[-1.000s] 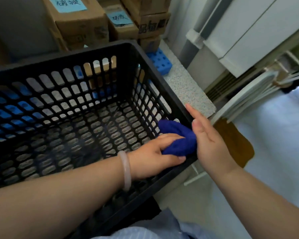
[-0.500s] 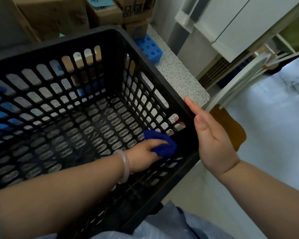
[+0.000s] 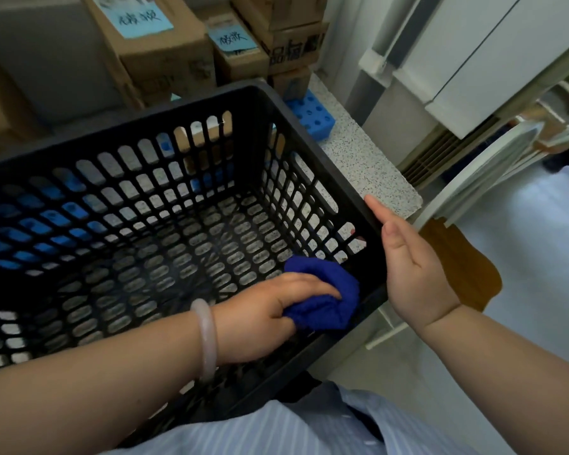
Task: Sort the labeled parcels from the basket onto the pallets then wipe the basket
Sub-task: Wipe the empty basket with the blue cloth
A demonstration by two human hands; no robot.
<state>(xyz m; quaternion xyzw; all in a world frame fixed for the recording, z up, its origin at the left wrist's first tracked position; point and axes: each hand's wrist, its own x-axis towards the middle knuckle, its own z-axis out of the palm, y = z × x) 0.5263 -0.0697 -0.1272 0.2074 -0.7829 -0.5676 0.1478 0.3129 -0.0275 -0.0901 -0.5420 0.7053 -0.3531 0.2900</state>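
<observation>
Left hand (image 3: pixel 263 310) grips cloth (image 3: pixel 322 295) inside basket (image 3: pixel 312 139) — right hand (image 3: pixel 411 267) steadies rim

You're in a storeroom or parcel-sorting corner; stacked brown cardboard boxes (image 3: pixel 165 50) with pale blue handwritten paper labels (image 3: pixel 142 19) stand on a blue perforated plastic pallet (image 3: pixel 312 113); speckled grey stone surface (image 3: pixel 365 162) below; white slatted vent grille (image 3: pixel 434 152) alongside.

Single head-worn wide-angle view, looking forward and steeply down, close over the black basket (image 3: pixel 112 134), forearms (image 3: pixel 96 372) entering from the bottom edge, labelled cardboard boxes (image 3: pixel 158 50) along the top edge.
</observation>
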